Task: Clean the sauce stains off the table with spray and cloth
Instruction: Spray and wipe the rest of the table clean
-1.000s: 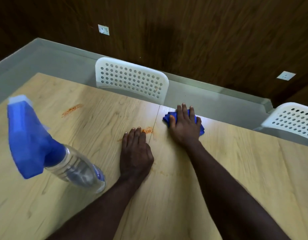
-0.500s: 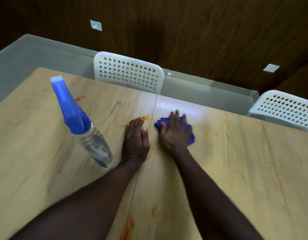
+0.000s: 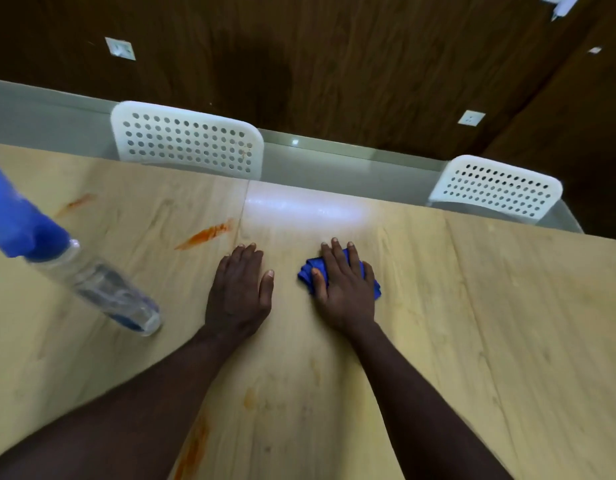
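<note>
On the pale wooden table (image 3: pixel 507 323), the right hand (image 3: pixel 344 289) presses flat, fingers spread, on a folded blue cloth (image 3: pixel 308 273), presumably to bear down while wiping. Just left of it the left hand (image 3: pixel 239 289) lies open and empty, palm down, likely as a brace. One spray bottle (image 3: pixel 102 289) stands at the left, within reach. Four orange sauce stains show: two far left (image 3: pixel 206 234) (image 3: pixel 76 202) and two near, between the forearms (image 3: pixel 194 445) (image 3: pixel 249 398). Two white perforated chairs (image 3: pixel 188 140) (image 3: pixel 496 188) stand at the far edge.
</note>
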